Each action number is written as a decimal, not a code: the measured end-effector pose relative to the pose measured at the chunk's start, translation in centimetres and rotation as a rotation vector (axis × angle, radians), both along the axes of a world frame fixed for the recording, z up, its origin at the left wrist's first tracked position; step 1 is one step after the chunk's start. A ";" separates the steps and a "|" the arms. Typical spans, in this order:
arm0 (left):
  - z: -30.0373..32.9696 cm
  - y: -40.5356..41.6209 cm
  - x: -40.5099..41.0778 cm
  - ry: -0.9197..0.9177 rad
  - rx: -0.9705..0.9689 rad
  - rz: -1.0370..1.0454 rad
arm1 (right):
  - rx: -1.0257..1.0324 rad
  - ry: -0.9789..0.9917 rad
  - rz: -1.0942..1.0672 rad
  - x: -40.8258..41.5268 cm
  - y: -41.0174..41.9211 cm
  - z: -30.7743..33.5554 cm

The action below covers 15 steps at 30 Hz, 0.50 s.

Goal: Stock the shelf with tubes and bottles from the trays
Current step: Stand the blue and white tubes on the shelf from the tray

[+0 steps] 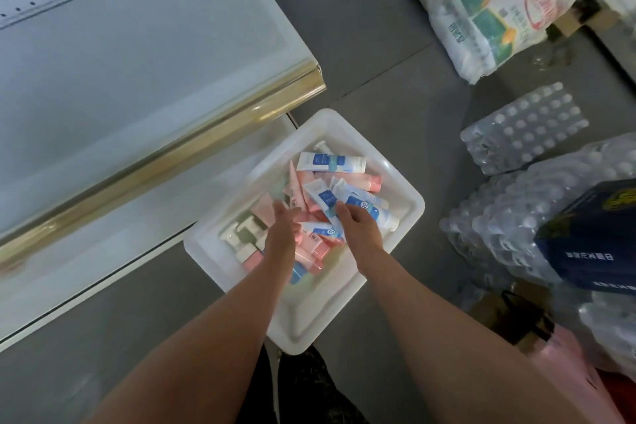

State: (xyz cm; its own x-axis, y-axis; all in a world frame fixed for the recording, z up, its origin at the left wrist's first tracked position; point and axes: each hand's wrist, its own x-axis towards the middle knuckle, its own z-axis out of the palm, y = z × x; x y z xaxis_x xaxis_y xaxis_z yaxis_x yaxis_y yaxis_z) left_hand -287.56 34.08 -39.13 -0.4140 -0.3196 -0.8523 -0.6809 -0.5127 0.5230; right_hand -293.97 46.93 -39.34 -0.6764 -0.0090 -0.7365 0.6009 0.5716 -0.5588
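Landmark: white plastic tray (406,213), set cornerwise on the grey floor (371,93), one corner toward the shelf, the opposite corner toward the person.

Contents of tray: a loose heap of tubes, pink (311,249) and white-and-blue; one white-and-blue tube (330,162) lies flat across the far side of the heap, near the far corner. Pump bottles (242,234) with white heads lie along the tray's left wall. The near corner of the tray is bare plastic, as is a strip along the right wall.

Left hand (280,234): inside the tray, over the middle of the heap, fingers straight and pointing away, palm turned inward. Whether it touches the tubes cannot be told.

Right hand (359,222): inside the tray, right of the left hand, fingers curled over a white-and-blue tube (370,213) that juts out on both sides of the hand.

Left of tray: white shelf (137,62), its brass-coloured front rail (192,138) running diagonally; the rail's end stops just short of the tray's far corner. The shelf surface above the rail is bare white. A lower white ledge (103,251) lies between rail and tray, its edge close to the tray's left corner.

Right of tray: a strip of open floor, then shrink-wrapped packs of water bottles (523,129) and a dark blue box (592,234) resting on them.

Beyond tray: open floor, then plastic-wrapped packs (481,17), well apart.
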 end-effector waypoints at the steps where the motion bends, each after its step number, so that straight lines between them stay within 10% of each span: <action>1: 0.1 -0.3 0.2 -0.004 0.027 -0.007 | 0.016 0.001 -0.004 -0.1 -0.2 -0.1; 15: -0.4 -0.7 0.3 0.036 0.174 0.103 | 0.012 -0.246 -0.023 0.3 -2.7 -0.5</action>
State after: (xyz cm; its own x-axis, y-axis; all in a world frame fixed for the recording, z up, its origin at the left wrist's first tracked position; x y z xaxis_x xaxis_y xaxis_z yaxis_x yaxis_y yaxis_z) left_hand -287.23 33.36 -39.48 -0.4182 -0.2116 -0.8834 -0.6023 -0.6633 0.4440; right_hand -293.64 44.19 -39.84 -0.4766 0.0143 -0.8790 0.7307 0.5623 -0.3871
